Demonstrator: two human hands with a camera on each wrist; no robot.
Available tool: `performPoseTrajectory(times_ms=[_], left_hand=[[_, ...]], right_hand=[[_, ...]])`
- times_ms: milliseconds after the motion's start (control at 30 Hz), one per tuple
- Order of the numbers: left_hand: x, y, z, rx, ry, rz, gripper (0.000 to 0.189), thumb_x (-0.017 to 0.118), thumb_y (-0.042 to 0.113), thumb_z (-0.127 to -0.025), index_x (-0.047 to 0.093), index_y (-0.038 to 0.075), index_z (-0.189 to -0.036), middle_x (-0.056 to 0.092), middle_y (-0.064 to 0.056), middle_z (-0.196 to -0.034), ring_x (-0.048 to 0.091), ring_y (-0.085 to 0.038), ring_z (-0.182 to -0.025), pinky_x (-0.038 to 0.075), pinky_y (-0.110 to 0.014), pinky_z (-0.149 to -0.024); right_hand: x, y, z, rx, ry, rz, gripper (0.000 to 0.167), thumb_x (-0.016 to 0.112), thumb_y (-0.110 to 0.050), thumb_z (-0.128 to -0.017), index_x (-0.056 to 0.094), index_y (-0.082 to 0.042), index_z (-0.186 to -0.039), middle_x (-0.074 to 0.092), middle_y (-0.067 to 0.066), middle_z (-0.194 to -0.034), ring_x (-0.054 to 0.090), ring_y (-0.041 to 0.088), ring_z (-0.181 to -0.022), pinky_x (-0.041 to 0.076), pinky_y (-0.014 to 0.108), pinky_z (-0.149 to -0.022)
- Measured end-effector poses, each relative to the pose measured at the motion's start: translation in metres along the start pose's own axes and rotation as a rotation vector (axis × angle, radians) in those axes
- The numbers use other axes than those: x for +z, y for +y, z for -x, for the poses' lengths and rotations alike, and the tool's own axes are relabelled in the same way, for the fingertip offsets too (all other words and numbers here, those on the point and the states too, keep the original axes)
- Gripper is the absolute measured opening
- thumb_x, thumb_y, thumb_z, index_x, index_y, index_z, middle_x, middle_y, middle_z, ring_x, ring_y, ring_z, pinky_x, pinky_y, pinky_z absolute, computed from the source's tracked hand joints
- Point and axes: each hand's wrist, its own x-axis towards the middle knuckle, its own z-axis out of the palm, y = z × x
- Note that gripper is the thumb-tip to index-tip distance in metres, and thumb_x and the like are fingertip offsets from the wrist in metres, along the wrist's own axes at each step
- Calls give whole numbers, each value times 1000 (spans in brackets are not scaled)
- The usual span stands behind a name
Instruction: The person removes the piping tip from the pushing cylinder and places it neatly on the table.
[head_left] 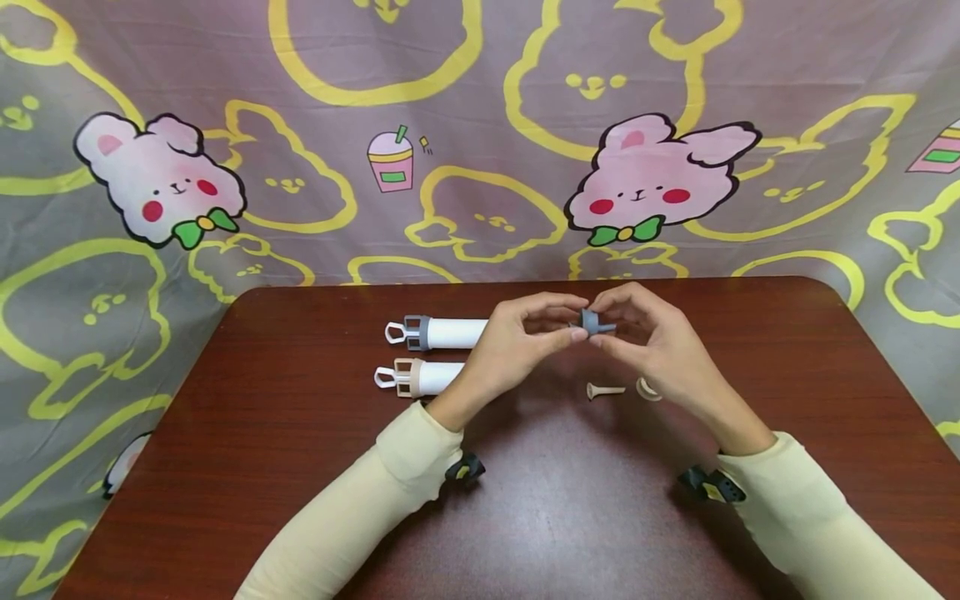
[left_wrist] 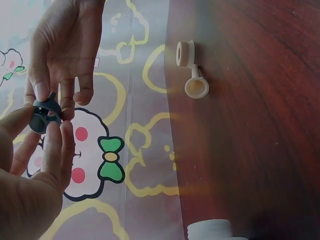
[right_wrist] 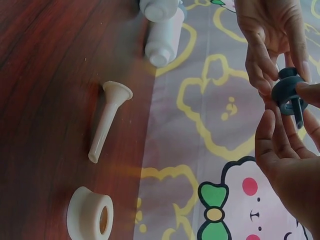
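Above the far part of the table, my left hand (head_left: pixel 517 333) and right hand (head_left: pixel 656 337) meet fingertip to fingertip. Between them is a dark grey ring cap (right_wrist: pixel 285 92) with a grey flared-end tube (right_wrist: pixel 297 112) running through it. My left hand pinches the tube's flared end, plain in the left wrist view. The right thumb and fingers grip the ring cap, and the thin stem points toward the right hand. A beige flared-end tube (head_left: pixel 606 390) and a beige ring cap (right_wrist: pixel 90 215) lie on the table below the hands.
Two white cylinders lie side by side left of the hands, one with a grey end fitting (head_left: pixel 417 332), the other with a beige one (head_left: pixel 405 377). My left hand and forearm partly cover them. A patterned cloth (head_left: pixel 480 150) hangs behind the brown table (head_left: pixel 300 467).
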Motion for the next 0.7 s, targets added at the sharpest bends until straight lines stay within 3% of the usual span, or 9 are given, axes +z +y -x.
performPoseTrajectory(times_ms=[300, 700], left_hand=[[-1, 2, -3, -39, -3, -15, 35, 79, 14, -94, 74, 9, -128, 77, -14, -120, 74, -13, -101, 59, -25, -88], [-1, 2, -10, -93, 69, -121, 20, 81, 16, -92, 81, 10, -111, 79, -4, -109, 71, -8, -87, 54, -21, -73]], right_hand=[[-7, 3, -2, 25, 5, 6, 27, 75, 1, -93, 64, -3, -117, 69, -5, -108, 72, 6, -97, 55, 17, -85], [-17, 3, -4, 46, 30, 42, 25, 75, -1, -94, 65, -3, -117, 70, -8, -101, 71, 4, -89, 54, 17, -77]])
